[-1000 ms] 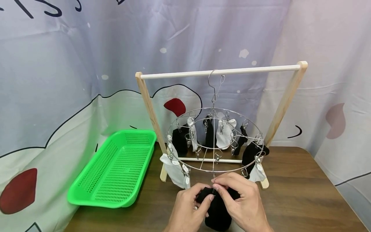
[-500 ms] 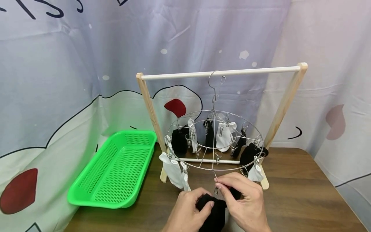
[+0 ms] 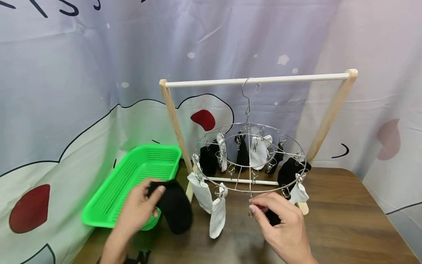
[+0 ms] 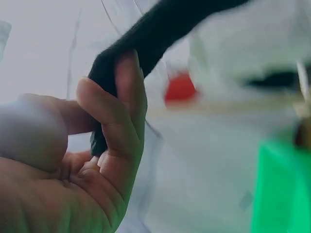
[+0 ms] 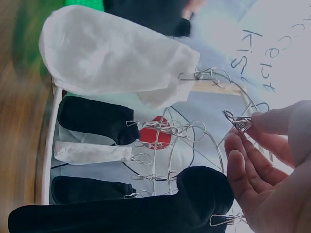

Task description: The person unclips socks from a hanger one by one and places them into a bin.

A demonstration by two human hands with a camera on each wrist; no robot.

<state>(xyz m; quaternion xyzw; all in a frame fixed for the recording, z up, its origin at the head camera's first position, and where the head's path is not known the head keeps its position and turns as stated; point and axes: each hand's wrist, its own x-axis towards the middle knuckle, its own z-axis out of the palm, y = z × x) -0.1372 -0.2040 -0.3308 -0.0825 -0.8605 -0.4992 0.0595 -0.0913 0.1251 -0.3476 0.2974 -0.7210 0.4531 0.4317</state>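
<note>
- Right hand point(image 3: 284, 224), five o'clock in the head view, pinches a clip point(image 3: 251, 211).
- Left hand point(image 3: 138, 205), between seven and eight, clamps on a black sock point(image 3: 175, 209) hanging at seven.
- Basket point(image 3: 136, 170), eight o'clock, partly behind that hand.
- Ring point(image 3: 250, 156), four o'clock, hung from the rack point(image 3: 290, 79), bears black and white socks point(image 3: 259, 154).

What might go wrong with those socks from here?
The loose black sock might slip onto the table, since the left hand pinches it near one end and the rest dangles.

The round wire hanger hangs from a hook, so if the right hand tugs the clip it pinches, the hanger could tilt and the clipped socks swing.
</note>
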